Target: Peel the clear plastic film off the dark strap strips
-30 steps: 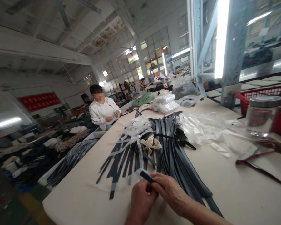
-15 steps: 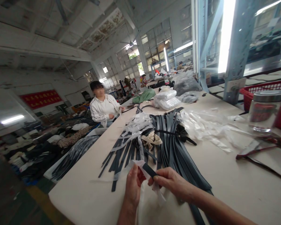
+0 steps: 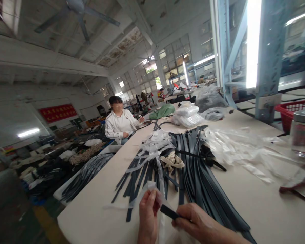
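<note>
At the table's near edge my right hand (image 3: pixel 197 225) pinches the end of a black strap (image 3: pixel 169 212). My left hand (image 3: pixel 147 217) grips the clear plastic sleeve (image 3: pixel 156 197) that lies around that strap's tip. Beyond my hands a pile of black straps (image 3: pixel 193 162) fans out across the beige table (image 3: pixel 99 200). Several of them are in clear sleeves, and a cream cord bundle (image 3: pixel 172 160) lies on top.
Loose clear plastic bags (image 3: pixel 234 147) cover the right of the table, beside a glass jar (image 3: pixel 303 134) and a red basket (image 3: pixel 289 113). Farther back lie white packets (image 3: pixel 188 115) and green cloth (image 3: pixel 163 111). A person in a white jacket (image 3: pixel 120 123) sits at the table's left side.
The view has tilted up a little. My left hand has taken hold of the clear sleeve and raised it at the strap's end, and my right hand has dropped lower with the strap.
</note>
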`<state>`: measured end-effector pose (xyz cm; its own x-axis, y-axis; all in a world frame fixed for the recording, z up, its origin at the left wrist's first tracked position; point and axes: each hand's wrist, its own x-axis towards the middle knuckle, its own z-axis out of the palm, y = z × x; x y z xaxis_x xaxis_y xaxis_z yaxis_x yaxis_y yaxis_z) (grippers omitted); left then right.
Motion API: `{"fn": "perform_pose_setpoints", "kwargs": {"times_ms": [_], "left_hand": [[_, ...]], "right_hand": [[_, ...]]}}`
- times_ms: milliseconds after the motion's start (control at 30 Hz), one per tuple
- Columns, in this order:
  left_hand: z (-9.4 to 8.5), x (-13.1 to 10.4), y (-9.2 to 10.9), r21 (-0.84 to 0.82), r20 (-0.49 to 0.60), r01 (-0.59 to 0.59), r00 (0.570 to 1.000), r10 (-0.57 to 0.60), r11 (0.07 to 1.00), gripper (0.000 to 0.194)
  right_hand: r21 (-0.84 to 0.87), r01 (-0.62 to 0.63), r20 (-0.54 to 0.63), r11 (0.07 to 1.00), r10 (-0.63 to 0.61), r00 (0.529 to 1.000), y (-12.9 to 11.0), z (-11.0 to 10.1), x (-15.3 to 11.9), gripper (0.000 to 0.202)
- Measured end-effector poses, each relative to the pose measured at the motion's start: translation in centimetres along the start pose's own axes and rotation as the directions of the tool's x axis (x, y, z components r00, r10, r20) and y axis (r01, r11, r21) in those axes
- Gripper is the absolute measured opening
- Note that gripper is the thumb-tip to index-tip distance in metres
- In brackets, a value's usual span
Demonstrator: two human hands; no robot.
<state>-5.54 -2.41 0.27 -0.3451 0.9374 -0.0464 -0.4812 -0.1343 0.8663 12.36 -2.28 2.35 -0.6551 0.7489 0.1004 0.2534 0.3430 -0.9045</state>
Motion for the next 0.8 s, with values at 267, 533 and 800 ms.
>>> {"fn": "perform_pose_setpoints", "kwargs": {"times_ms": [267,533,800], "left_hand": [[-0.7,0.7,0.7,-0.155,-0.158,-0.001,0.987,-0.023,0.988,0.036],[0.7,-2.0,-0.4,0.264,0.293,0.234,0.905,-0.309,0.936,0.031],[-0.1,-0.3,-0.1,0.060,0.009,0.162,0.987,-0.162,0.985,0.026]], "right_hand": [[-0.039,0.001,-0.048,0.999,-0.003,0.999,0.1,-0.7,0.0,0.023],[-0.046,0.093,-0.089,0.995,-0.097,0.991,-0.1,-1.6,0.1,0.025],[-0.092,-0.016,-0.067,0.996,0.010,0.998,-0.1,-1.7,0.0,0.025]]}}
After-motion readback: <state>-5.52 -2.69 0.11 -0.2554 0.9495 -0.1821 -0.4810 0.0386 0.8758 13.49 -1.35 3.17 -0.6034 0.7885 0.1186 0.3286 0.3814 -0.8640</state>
